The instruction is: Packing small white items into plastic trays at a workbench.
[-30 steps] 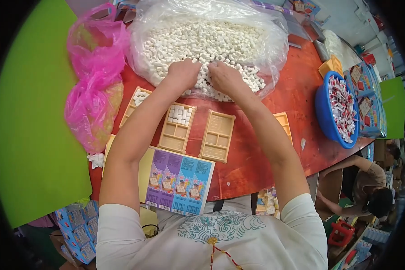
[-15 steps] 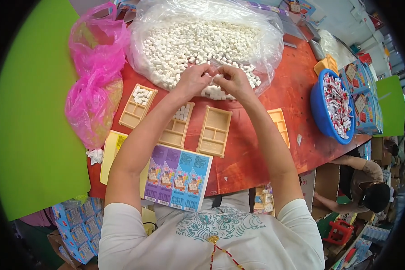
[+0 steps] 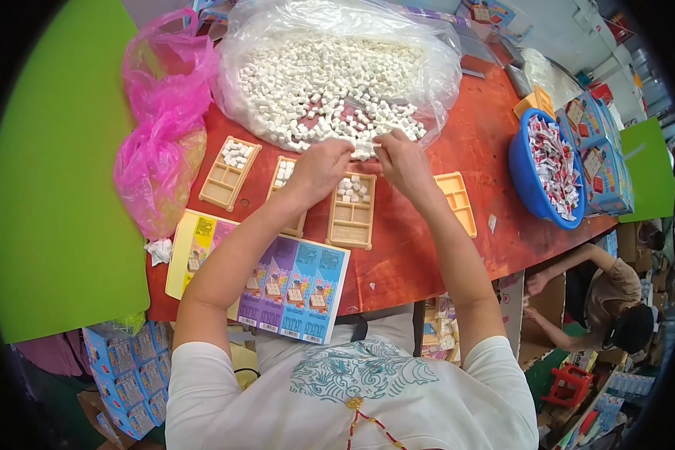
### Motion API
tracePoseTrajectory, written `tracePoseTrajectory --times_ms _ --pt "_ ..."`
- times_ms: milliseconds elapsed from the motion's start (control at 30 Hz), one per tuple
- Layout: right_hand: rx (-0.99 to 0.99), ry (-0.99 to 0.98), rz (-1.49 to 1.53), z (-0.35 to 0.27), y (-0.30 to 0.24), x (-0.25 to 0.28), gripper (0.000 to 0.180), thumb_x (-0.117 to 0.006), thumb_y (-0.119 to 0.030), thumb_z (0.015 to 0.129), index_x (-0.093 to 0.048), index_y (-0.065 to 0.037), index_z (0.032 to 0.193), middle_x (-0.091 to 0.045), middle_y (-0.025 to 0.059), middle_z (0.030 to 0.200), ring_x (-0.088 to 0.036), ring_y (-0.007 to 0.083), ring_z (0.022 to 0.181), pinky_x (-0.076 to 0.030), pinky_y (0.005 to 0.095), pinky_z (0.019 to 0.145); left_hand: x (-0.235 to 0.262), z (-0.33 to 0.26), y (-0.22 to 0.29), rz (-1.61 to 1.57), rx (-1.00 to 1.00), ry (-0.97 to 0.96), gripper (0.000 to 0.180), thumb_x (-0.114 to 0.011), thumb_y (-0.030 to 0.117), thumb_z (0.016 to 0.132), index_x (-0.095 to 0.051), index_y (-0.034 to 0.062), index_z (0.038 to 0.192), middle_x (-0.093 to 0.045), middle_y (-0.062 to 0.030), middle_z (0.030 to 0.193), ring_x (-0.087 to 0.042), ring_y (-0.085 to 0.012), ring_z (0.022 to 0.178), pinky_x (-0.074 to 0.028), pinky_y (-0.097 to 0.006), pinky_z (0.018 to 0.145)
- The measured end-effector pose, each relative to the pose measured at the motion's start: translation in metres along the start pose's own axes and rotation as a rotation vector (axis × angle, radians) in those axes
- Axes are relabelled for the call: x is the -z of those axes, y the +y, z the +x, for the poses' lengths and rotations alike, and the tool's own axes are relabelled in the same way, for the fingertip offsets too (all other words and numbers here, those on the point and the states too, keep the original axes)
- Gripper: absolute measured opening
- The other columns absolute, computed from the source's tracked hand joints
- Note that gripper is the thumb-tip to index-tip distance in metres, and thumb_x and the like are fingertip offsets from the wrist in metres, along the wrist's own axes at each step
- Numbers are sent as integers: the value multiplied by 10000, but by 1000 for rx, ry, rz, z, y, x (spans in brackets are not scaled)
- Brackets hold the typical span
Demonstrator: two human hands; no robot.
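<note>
Nearest the person, two flat printed cards lie on the red counter (image 3: 495, 142): a purple-and-blue card (image 3: 296, 289) and a yellow card (image 3: 191, 247) partly under it.

Beyond them sit four tan compartment trays. The leftmost tray (image 3: 229, 174) has white pieces in its far cell; the second tray (image 3: 286, 193) is partly hidden by the left forearm; the third tray (image 3: 351, 211) holds a small heap in its top cell; the orange tray (image 3: 457, 204) at right looks empty.

The left hand (image 3: 324, 166) and right hand (image 3: 399, 161) meet above the third tray's far end, fingers curled together as if pinching small white blocks; exactly what they grip cannot be told. The step appears to be filling tray cells with blocks. The next move would likely call for dropping a small batch squarely into one cell without spilling over its walls.

Farther off lies one large clear bag (image 3: 337, 82) heaped with white blocks, one pink bag (image 3: 161, 127) at left, and one blue tub (image 3: 547, 172) of wrapped pieces at right.
</note>
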State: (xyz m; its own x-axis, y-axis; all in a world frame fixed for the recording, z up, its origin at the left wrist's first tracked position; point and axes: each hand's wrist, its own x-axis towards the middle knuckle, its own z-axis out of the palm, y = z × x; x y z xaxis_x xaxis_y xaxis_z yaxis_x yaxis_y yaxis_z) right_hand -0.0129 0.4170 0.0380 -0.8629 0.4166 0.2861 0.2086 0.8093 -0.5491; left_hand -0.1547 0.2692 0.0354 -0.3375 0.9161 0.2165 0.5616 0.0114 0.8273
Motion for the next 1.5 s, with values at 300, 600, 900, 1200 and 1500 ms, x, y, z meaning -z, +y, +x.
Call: tracePoseTrajectory --times_ms 300,600,900,1200,1500 --pt "-88 -154 -423 54 34 -33 176 -555 -175 850 -621 -56 962 -604 192 910 -651 385 808 -529 487 684 0 72 -33 747 189 -190 385 -519 179 854 -526 163 1238 -600 -190 1060 -635 -368 965 -511 -502 793" --pt "-42 21 32 78 51 -38 204 -644 -153 787 -688 -16 932 -630 129 665 -614 233 576 -481 355 567 9 90 -65 131 153 2 195 -539 68 744 -626 40 917 -614 -127 695 -605 -230 636 -476 -354 572" --pt "-175 -53 229 32 1 -20 177 -652 -130 798 -675 2 914 -629 122 727 -612 214 652 -483 359 607 -1 42 -24 -271 318 -75 86 -545 96 831 -599 41 869 -532 -25 616 -486 -102 476 -363 -262 416" --pt "-72 -167 86 -36 -22 -19 283 -609 -112 859 -626 -43 1133 -599 201 944 -613 390 876 -497 458 762 -11 -21 2 -122 101 -116 321 -536 136 836 -645 -30 1088 -655 -248 1019 -630 -344 978 -479 -395 867" --pt "1 -50 184 -52 -27 -24 222 -574 -32 865 -624 5 1078 -635 192 1045 -614 370 985 -503 432 827 -13 -46 5 -480 280 -67 492 -479 71 848 -503 -49 1324 -633 -174 1184 -598 -246 1110 -460 -346 943"
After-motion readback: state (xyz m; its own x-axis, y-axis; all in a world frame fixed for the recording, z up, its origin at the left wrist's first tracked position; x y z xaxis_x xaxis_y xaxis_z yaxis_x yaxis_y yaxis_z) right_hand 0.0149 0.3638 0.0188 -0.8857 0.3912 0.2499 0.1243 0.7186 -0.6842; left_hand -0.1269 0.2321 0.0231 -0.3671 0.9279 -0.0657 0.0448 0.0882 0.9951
